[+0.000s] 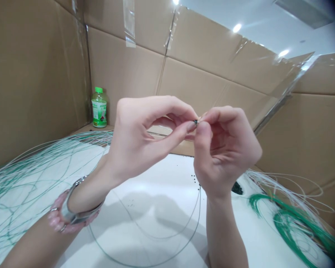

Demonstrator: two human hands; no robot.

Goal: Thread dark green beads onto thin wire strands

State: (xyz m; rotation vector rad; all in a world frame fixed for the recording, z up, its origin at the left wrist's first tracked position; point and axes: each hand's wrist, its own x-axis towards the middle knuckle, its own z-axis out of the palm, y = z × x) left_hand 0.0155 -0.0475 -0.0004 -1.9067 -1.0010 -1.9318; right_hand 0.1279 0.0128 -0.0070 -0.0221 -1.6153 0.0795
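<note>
Bead point(195, 121), tiny and black, at frame centre: I read the left grip point(136, 141) and right grip point(226, 152) both closed on it (pinched fingertip to fingertip). Thin green wire point(197, 223) loops below them across the white counter point(162, 178); loose black beads point(237, 188) heap lower right, beside a green coil point(290, 227), with tangled wire point(30, 186) at lower left.

White tabletop point(159, 175), loose tangle of thin green and white cords point(36, 186) across the left side, green coil point(290, 227) with white strands at right, small dark heap point(236, 188) nearby, perhaps beads, scattered black specks point(194, 178), green-capped plastic bottle point(98, 108) in the back corner
</note>
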